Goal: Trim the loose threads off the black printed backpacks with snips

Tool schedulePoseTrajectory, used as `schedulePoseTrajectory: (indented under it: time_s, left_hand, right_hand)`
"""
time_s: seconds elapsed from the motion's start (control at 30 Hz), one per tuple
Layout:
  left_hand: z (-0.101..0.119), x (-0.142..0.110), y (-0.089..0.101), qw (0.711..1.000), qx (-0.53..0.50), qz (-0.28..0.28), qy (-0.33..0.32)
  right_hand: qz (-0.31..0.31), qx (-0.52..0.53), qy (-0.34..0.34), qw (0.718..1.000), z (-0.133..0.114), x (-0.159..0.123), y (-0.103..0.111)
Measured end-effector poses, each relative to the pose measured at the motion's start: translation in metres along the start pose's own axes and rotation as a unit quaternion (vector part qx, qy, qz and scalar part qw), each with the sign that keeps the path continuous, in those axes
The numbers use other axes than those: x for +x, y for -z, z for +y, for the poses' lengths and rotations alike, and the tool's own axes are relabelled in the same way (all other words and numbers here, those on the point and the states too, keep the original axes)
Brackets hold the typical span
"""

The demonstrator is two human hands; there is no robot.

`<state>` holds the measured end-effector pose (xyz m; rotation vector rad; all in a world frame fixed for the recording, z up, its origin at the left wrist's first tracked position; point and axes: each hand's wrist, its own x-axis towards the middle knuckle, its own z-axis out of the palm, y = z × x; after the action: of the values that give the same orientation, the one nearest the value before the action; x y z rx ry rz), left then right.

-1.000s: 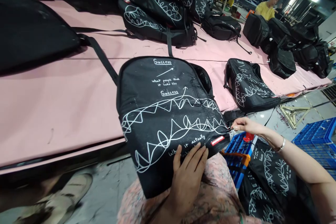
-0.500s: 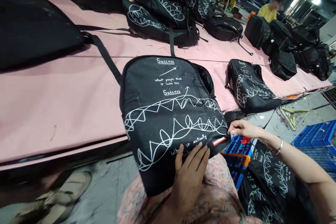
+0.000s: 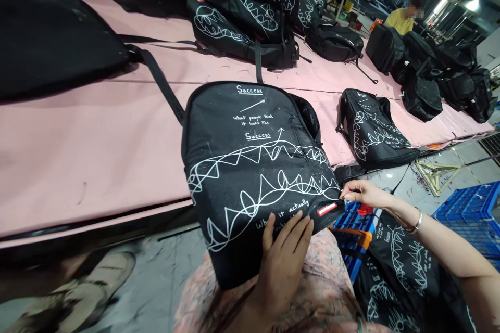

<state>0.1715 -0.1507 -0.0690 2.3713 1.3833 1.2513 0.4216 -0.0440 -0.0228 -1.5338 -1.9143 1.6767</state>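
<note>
A black backpack (image 3: 238, 171) rests tilted against the table edge and the lap, its printed front facing up. White lettering and looping scribbled lines cover it, with a small red label (image 3: 327, 209) near its lower right corner. My left hand (image 3: 285, 255) lies flat on the lower front, fingers spread over part of the lettering. At the right side edge, just above the label, my right hand (image 3: 357, 192) is closed in a pinch. What sits between its fingertips is too small to make out. A bracelet (image 3: 417, 220) circles the right wrist.
More black backpacks lie on the pink-covered table (image 3: 97, 156), including a printed backpack (image 3: 371, 130) to the right. Blue crates (image 3: 469, 213) stand on the floor, with printed backpacks (image 3: 406, 265) beside them. A person in yellow (image 3: 400, 21) is farther back.
The view has shifted slightly, so the scene sits a little farther right. Both hands keep their places on the backpack.
</note>
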Motion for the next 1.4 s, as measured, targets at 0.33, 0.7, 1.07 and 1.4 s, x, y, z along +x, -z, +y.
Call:
schedulePoseTrajectory:
  time_s: [0.33, 0.7, 1.07, 1.4]
  left_hand:
    - [0.0, -0.001, -0.002, 1.0, -0.006, 0.018, -0.003]
    - [0.0, -0.001, -0.001, 1.0, -0.008, 0.025, 0.0]
    - [0.0, -0.001, -0.002, 0.999, -0.019, 0.026, 0.001]
    - [0.0, -0.002, -0.002, 0.999, -0.029, 0.021, 0.007]
  right_hand:
    - [-0.021, -0.042, 0.012, 0.999, -0.01, 0.001, -0.002]
    - [-0.003, -0.07, 0.022, 0.997, -0.024, 0.002, -0.005]
    - [-0.017, -0.061, -0.004, 0.998, -0.011, -0.003, 0.008]
    - [-0.013, -0.041, 0.012, 0.999, -0.007, 0.001, -0.002]
